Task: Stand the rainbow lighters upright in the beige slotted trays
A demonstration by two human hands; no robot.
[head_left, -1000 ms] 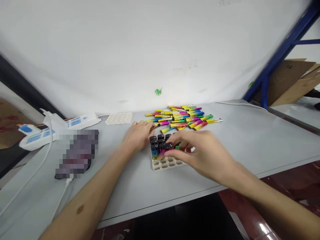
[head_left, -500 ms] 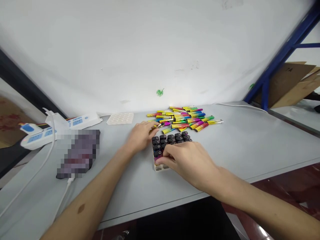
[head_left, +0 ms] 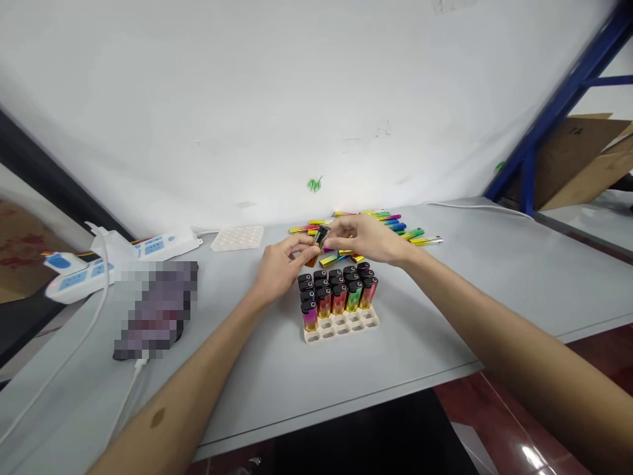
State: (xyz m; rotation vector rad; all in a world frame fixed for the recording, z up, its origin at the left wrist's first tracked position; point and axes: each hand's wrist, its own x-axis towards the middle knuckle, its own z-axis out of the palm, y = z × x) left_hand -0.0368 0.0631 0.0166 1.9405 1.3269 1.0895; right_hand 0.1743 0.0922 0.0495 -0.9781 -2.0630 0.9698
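Note:
My left hand pinches a lighter with a dark metallic top, holding it tilted above the table. Curled against the upper end of that same lighter are the thumb and fingers of my right hand; its fingertips are partly hidden. Just in front stands a cream tray with oval slots. Upright lighters with black tops and shiny coloured bodies fill its rear rows, and one purple-and-yellow lighter stands at the left of a nearer row. Behind my hands lies a pile of loose metallic lighters, partly covered by the right hand.
A second cream tray lies by the wall. To the left are white power strips, a blurred-out dark object and a white cable. A blue metal frame and cardboard stand at the right.
My right hand has moved from the tray up and back to the lighter in my left hand. The purple-and-yellow lighter it was touching now stands uncovered in its slot. My left hand has raised its lighter slightly.

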